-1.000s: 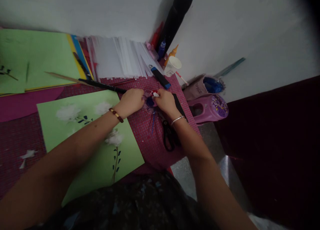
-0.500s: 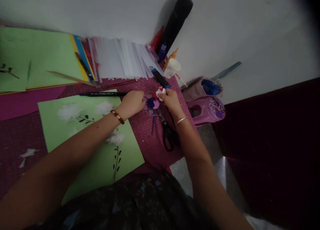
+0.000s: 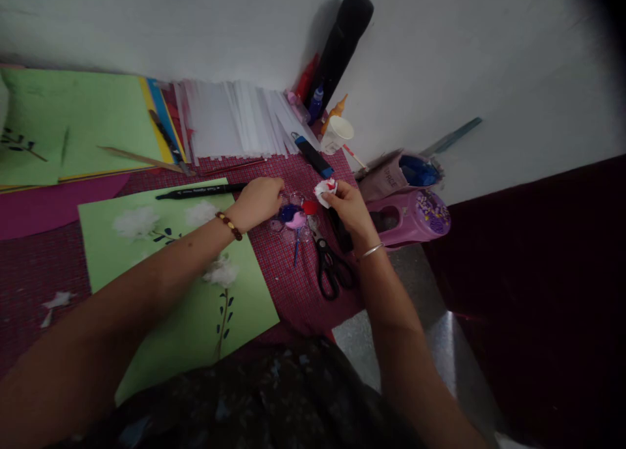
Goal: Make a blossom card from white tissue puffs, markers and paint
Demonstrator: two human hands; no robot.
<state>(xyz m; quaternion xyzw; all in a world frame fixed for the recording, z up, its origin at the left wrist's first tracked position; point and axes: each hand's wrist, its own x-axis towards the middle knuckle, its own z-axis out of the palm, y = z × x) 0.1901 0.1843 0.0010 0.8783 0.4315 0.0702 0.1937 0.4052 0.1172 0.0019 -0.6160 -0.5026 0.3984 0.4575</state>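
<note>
My right hand (image 3: 348, 204) pinches a crumpled piece of white tissue (image 3: 323, 191) with red paint on it, held just right of the paint palette (image 3: 276, 226). The clear, flower-shaped palette carries dark blue, pink and red paint. At its upper left rim, my left hand (image 3: 258, 200) is closed with curled fingers; the fingertips are partly hidden. A thin blue paintbrush (image 3: 296, 248) leans out of the palette towards me. Black-handled scissors (image 3: 330, 270) lie below my right hand. Under my left forearm is a green sheet (image 3: 254, 299) with white fluffy flowers and painted stems.
A black marker (image 3: 200, 191) lies above the green sheet. White paper strips (image 3: 235, 120), a blue-black cutter (image 3: 313, 156), a paper cup (image 3: 337, 135) and paint bottles (image 3: 315, 103) stand or lie by the wall. A pink container (image 3: 415, 221) is beyond the table's right edge.
My right hand has lifted the tissue away from the palette to the right, uncovering the red paint. The palette has shifted slightly towards me; my left hand stays almost still.
</note>
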